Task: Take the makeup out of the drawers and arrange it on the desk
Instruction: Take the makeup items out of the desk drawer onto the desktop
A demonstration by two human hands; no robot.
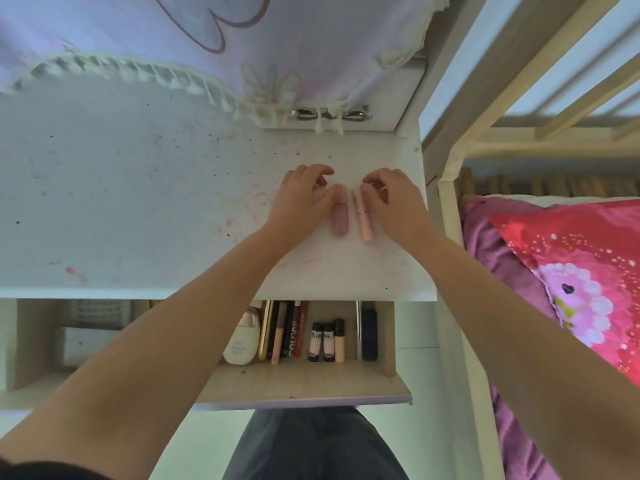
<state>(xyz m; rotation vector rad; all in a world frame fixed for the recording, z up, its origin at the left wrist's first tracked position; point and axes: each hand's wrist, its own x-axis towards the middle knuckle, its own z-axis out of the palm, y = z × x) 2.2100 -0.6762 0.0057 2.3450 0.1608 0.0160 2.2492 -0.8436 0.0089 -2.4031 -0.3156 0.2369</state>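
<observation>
Two pink makeup tubes lie side by side on the white desk [138, 188], near its right end. My left hand [301, 195] pinches the darker pink tube [340, 220] at its far end. My right hand [391, 199] pinches the far end of the paler pink tube [363, 220], which has a silver band. Below the desk edge the open drawer [311, 382] holds a white bottle [240, 344], several pencils and sticks [287, 330], two small black-capped tubes [322, 341], a beige tube [339, 341] and a dark case [369, 334].
A lilac frilled cloth [207, 36] hangs over the back of the desk. A white bed frame [450, 209] with a pink pillow [571, 271] stands close on the right. Under the desk at left are a shelf and a basket [97, 313].
</observation>
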